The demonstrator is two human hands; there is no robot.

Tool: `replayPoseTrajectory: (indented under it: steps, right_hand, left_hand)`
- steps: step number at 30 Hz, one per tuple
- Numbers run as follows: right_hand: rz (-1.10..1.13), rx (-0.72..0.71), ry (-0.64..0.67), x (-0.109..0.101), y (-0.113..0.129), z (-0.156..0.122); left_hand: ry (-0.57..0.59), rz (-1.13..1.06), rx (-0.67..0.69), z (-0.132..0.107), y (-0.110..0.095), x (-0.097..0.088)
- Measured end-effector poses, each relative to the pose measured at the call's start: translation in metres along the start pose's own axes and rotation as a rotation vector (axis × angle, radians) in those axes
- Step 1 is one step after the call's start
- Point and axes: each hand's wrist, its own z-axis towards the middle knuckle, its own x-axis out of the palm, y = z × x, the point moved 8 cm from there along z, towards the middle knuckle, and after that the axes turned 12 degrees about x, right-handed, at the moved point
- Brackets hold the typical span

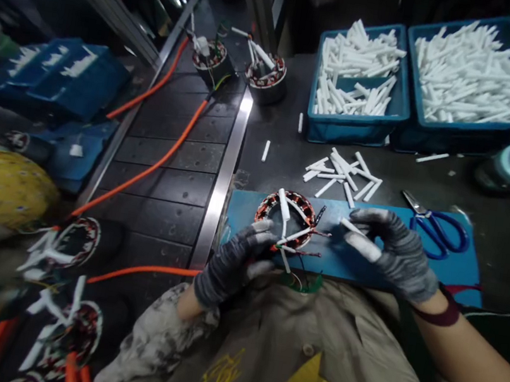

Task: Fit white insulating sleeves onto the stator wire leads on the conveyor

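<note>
A round motor stator with copper windings lies on a blue mat at the table's near edge. White sleeve tubes and thin wires stick out of it. My left hand, in a grey glove, is closed on the stator's near-left rim. My right hand, also gloved, pinches a short white tube just right of the stator.
Loose white tubes lie beyond the mat, blue-handled scissors to the right. Two blue bins of white tubes stand at the back. A conveyor with an orange cable runs on the left, carrying more stators.
</note>
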Motion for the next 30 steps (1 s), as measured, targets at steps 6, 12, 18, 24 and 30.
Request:
replayPoseTrajectory:
  steps: [6, 12, 18, 24, 30]
  right_hand:
    - [0.053, 0.01, 0.069, 0.004, 0.008, -0.004]
    - [-0.014, -0.131, 0.102, 0.003, 0.015, -0.008]
    - [-0.256, -0.302, 0.285, 0.037, 0.026, 0.0]
    - [-0.31, -0.256, 0.49, 0.078, 0.024, 0.018]
    - [-0.209, -0.081, 0.311, 0.042, 0.008, 0.032]
  left_hand:
    - [0.001, 0.062, 0.066, 0.005, -0.006, 0.003]
    - [0.039, 0.107, 0.075, 0.006, -0.002, 0.001]
    - [0.115, 0.163, 0.144, 0.018, 0.0, 0.003]
    - [0.139, 0.232, 0.18, 0.035, 0.003, 0.011]
    - [0.089, 0.359, 0.152, 0.036, -0.009, 0.013]
